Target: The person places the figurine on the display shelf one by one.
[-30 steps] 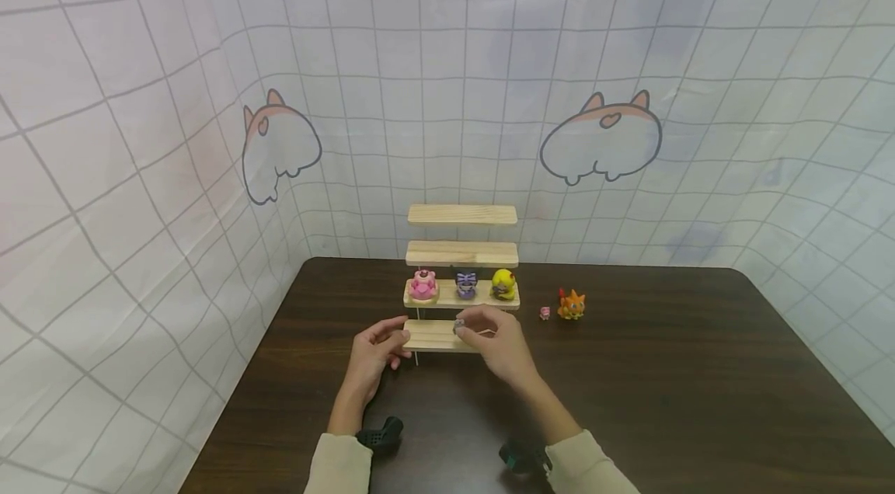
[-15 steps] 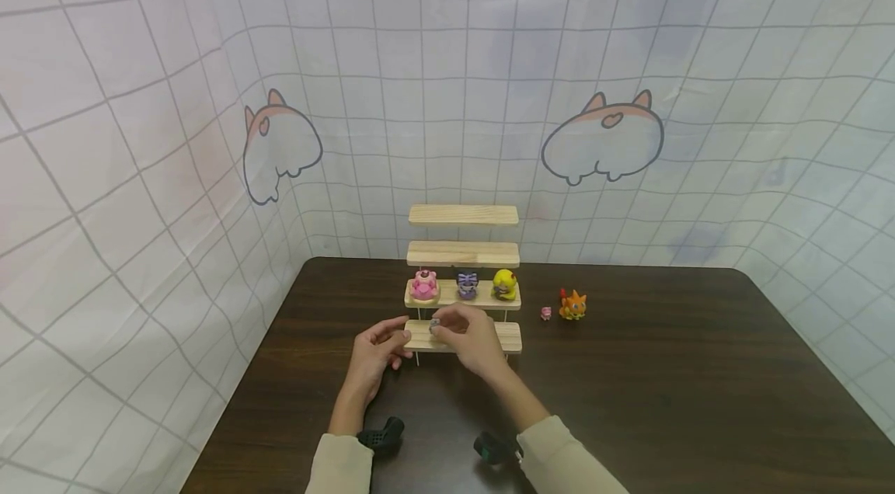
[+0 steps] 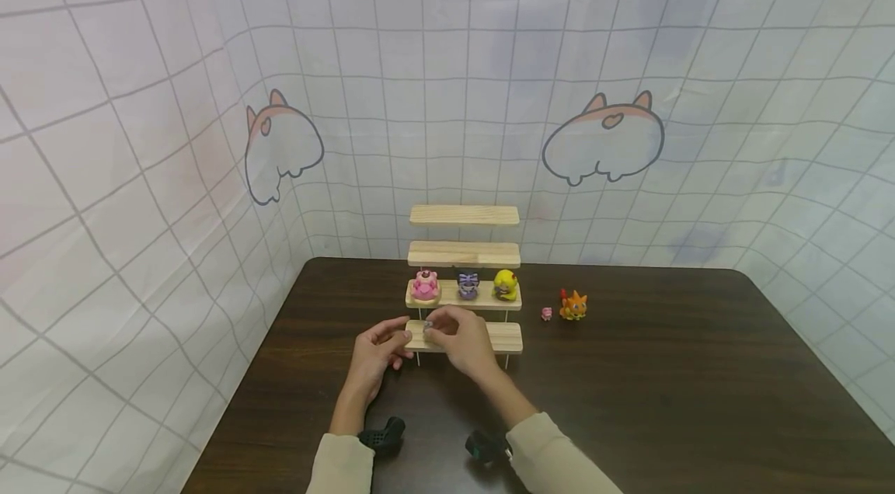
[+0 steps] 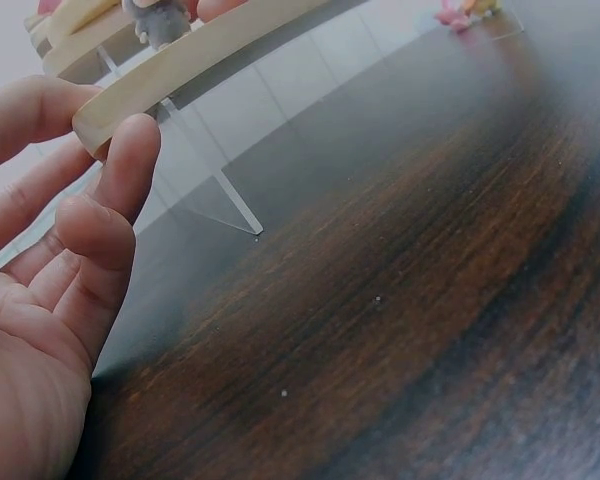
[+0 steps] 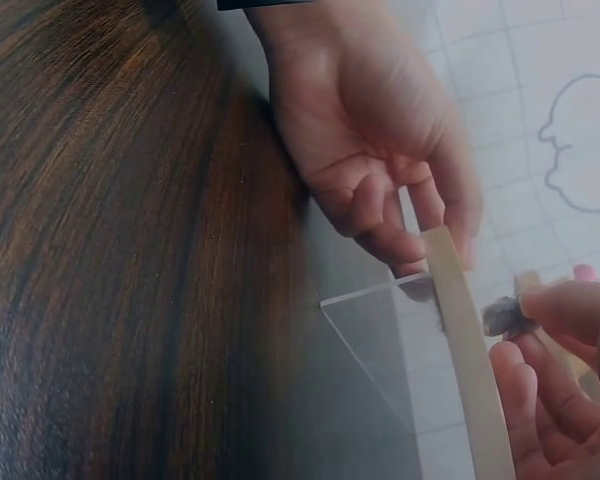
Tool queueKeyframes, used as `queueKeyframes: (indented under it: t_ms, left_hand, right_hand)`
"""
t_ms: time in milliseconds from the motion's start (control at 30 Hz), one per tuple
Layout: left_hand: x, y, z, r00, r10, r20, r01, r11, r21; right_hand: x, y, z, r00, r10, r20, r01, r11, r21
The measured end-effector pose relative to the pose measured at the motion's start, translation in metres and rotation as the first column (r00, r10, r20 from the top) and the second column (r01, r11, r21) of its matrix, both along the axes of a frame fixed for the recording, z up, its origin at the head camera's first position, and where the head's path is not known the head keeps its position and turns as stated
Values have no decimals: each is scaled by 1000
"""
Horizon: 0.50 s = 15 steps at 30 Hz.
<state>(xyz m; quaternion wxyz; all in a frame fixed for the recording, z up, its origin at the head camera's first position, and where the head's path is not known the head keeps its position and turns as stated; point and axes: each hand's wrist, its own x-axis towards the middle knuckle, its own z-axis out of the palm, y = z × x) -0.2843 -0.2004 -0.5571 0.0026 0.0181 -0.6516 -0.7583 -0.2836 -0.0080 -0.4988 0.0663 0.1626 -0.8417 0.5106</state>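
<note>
A small grey figurine (image 3: 428,325) is pinched in the fingertips of my right hand (image 3: 461,339), over the left part of the lowest plank (image 3: 506,337) of a tiered wooden display stand. In the left wrist view the grey figurine (image 4: 160,22) is upright, its feet at the plank's top; whether its weight rests there I cannot tell. My left hand (image 3: 377,350) grips that plank's left end, with fingers above and below the board. One tier up sit a pink figurine (image 3: 425,286), a purple one (image 3: 468,286) and a yellow-haired one (image 3: 505,285).
Two upper planks (image 3: 464,253) rise behind. Clear acrylic supports (image 4: 235,200) carry the stand. Right of it, a tiny pink figurine (image 3: 547,314) and an orange spiky figurine (image 3: 574,306) stand on the dark wooden table (image 3: 664,370). A gridded cloth (image 3: 461,51) hangs behind.
My right hand has carried the grey figurine leftward along the lowest plank, from near its middle to near its left end. The left hand keeps its grip in place.
</note>
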Motion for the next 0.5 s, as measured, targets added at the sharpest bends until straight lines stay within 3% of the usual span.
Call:
queueKeyframes:
  t_ms: [500]
  left_hand:
    - [0,0,0,1000,-3,-6,3,1000,-1]
  right_hand:
    - [-2,-3,-2,1000,-12,-14,13,999,41]
